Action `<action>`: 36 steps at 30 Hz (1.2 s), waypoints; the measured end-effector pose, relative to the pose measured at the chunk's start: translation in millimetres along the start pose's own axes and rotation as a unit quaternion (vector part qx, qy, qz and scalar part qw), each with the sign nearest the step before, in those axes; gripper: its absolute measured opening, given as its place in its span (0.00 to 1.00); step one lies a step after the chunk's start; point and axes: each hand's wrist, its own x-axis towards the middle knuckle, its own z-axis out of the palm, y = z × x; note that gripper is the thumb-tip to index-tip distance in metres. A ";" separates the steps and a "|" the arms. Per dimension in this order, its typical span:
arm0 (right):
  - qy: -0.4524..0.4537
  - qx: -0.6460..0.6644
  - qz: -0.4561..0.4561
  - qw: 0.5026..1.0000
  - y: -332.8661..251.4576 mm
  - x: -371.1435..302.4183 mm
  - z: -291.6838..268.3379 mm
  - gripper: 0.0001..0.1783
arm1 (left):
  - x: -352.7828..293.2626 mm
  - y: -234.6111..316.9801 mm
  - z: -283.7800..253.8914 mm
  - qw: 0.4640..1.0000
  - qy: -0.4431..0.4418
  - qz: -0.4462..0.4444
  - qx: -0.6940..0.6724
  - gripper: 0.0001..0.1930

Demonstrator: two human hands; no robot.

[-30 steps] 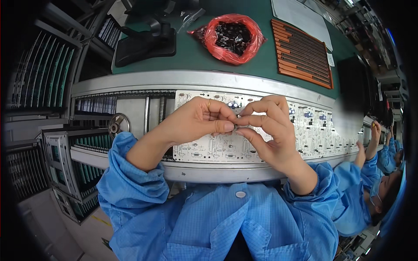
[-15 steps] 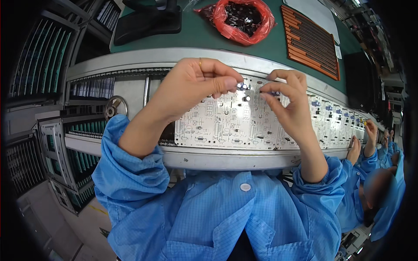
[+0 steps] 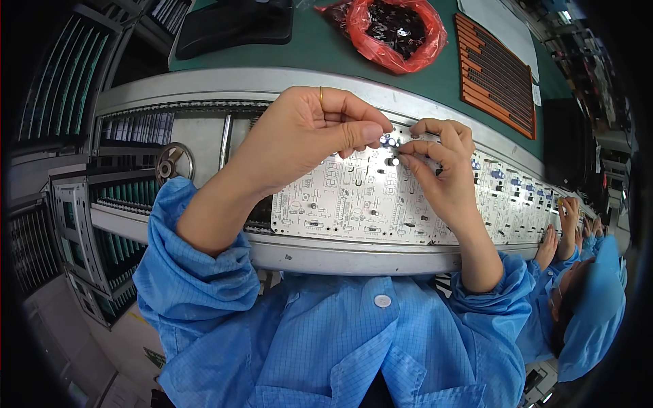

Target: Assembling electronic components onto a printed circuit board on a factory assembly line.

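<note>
Centre frame: white circuit board [image 3: 354, 204] between grey conveyor rails [image 3: 354, 255], left hand [image 3: 306, 132] and right hand [image 3: 442, 170] pinching small components [image 3: 391, 161] at its upper edge; beyond, upper frame, red bag [image 3: 398, 30] on green bench [image 3: 326, 47].

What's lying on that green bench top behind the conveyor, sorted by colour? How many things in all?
Black: 1, a flat device at the left.
Red: 1, a plastic bag holding small dark parts.
Orange: 1, a ribbed tray at the right.
White: 1, a paper sheet above that tray.
Total: 4
</note>
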 end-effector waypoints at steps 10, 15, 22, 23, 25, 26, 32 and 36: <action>-0.001 0.005 0.023 1.000 0.7 -0.9 4.3 0.08 | 0.8 0.7 -3.1 1.000 -0.004 0.002 -0.006 0.11; 0.005 0.006 0.024 1.000 1.6 -1.2 6.4 0.08 | 1.2 -1.2 -4.0 1.000 -0.003 0.000 -0.006 0.11; 0.033 -0.028 -0.002 0.999 -1.9 -0.9 5.3 0.08 | 1.6 2.4 -3.3 1.000 0.002 -0.004 -0.007 0.11; 0.028 -0.046 -0.019 0.998 -2.2 -0.2 4.3 0.09 | 1.5 2.8 -3.6 1.000 0.004 -0.008 -0.004 0.11; 0.018 -0.082 -0.053 0.995 -2.2 1.5 2.2 0.11 | 1.5 2.8 -4.0 1.000 0.006 -0.009 -0.002 0.10; 0.020 -0.083 -0.053 0.995 -2.9 2.4 0.9 0.11 | 1.3 2.9 -4.2 1.000 0.010 -0.011 -0.001 0.10; 0.002 -0.107 -0.089 0.990 -4.2 7.6 -4.3 0.12 | 0.5 3.5 -5.8 0.999 0.012 -0.031 -0.011 0.09; -0.014 -0.114 -0.104 0.988 -3.2 8.2 -6.3 0.12 | -0.8 4.7 -2.8 0.999 0.018 -0.042 -0.023 0.09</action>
